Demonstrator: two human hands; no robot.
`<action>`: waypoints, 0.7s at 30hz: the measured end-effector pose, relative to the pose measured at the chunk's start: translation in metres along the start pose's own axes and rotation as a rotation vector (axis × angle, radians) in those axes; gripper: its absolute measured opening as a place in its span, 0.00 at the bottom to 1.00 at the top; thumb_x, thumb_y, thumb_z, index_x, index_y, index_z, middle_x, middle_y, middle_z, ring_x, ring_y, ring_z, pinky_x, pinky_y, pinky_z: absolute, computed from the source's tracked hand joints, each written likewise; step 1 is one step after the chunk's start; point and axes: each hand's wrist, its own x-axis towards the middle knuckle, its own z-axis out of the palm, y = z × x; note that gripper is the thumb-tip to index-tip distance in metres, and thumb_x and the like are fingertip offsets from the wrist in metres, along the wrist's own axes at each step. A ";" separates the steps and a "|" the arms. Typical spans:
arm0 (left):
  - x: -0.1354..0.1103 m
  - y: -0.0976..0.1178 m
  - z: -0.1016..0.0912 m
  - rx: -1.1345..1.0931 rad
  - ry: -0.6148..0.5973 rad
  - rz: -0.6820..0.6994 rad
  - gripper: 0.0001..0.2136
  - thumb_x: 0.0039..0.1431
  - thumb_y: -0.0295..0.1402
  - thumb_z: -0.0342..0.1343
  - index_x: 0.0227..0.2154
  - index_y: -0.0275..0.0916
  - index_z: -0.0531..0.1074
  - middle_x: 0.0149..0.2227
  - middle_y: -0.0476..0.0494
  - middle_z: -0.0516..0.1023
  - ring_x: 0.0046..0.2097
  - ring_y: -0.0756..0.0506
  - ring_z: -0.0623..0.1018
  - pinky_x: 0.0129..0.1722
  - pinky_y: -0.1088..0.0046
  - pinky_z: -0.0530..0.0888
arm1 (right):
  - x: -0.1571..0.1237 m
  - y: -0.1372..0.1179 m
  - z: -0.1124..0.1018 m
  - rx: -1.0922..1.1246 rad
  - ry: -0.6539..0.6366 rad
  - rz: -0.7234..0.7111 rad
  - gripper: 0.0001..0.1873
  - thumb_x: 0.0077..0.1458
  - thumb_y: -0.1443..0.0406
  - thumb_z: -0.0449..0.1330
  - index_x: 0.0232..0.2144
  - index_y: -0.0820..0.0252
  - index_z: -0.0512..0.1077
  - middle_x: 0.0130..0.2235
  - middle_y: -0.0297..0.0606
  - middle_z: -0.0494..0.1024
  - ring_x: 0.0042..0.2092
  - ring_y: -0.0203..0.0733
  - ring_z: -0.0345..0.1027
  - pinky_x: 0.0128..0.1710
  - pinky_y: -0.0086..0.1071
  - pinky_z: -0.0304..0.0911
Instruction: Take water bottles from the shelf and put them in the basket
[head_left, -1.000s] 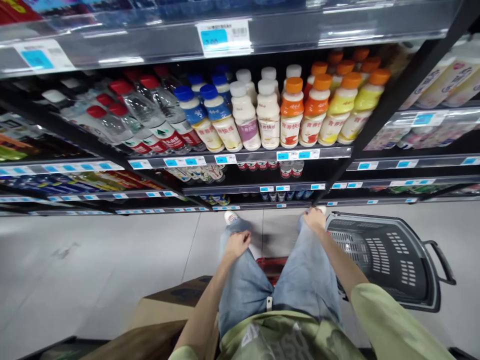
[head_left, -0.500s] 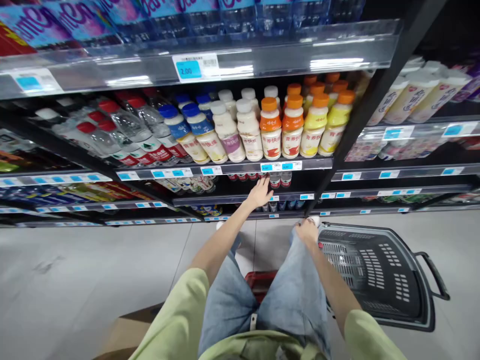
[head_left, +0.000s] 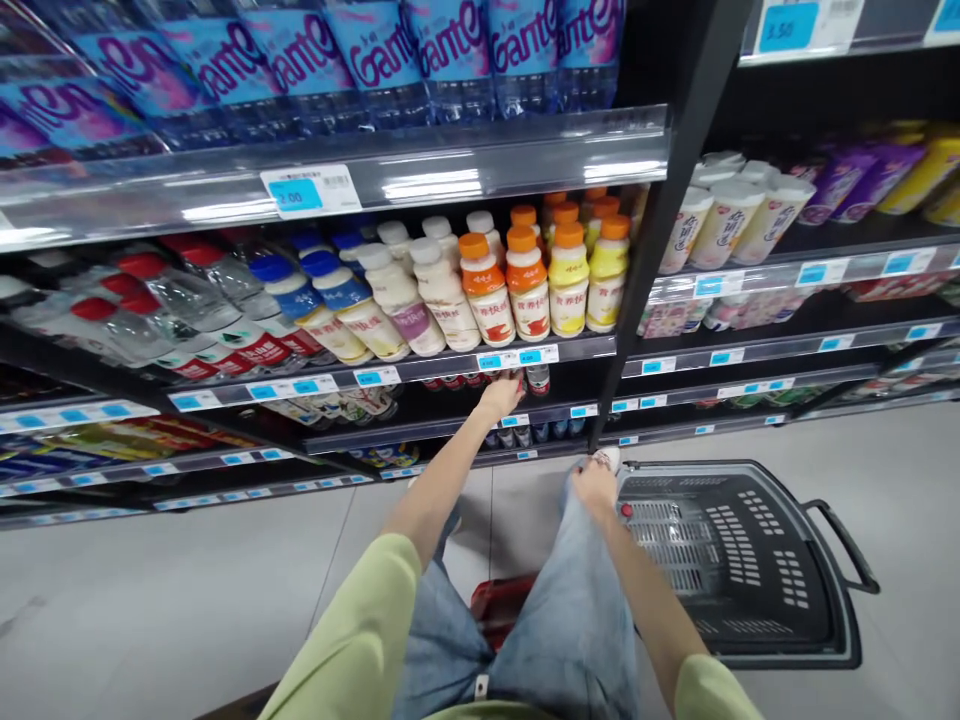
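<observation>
My left hand [head_left: 502, 396] reaches into the low shelf, its fingers closed round a small bottle that they mostly hide. Just to the right of it stands a clear bottle [head_left: 538, 378] with a red label. Resting over my right knee, my right hand [head_left: 598, 487] holds nothing, and its fingertips are partly hidden. Beside that knee the dark grey shopping basket [head_left: 817, 560] sits on the floor with a small red thing [head_left: 626, 510] at its near left end.
Above my left hand, a shelf edge [head_left: 450, 370] carries milk drink bottles [head_left: 491, 300] with orange, white and blue caps. Higher up stand blue-labelled water bottles [head_left: 450, 60]. Cartons and cups [head_left: 727, 220] fill the right bay. A red object [head_left: 499, 605] lies between my legs.
My left hand has gone deeper under the shelf and closed on a small bottle. My right hand stays on the knee. The view has shifted right and up.
</observation>
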 end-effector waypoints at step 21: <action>-0.258 -0.005 -0.014 -0.781 0.005 -0.205 0.27 0.59 0.65 0.59 0.35 0.46 0.61 0.30 0.54 0.66 0.22 0.45 0.75 0.19 0.68 0.73 | -0.131 -0.010 0.060 0.726 -0.060 -0.614 0.53 0.53 0.58 0.68 0.80 0.35 0.64 0.72 0.40 0.79 0.70 0.58 0.79 0.74 0.52 0.71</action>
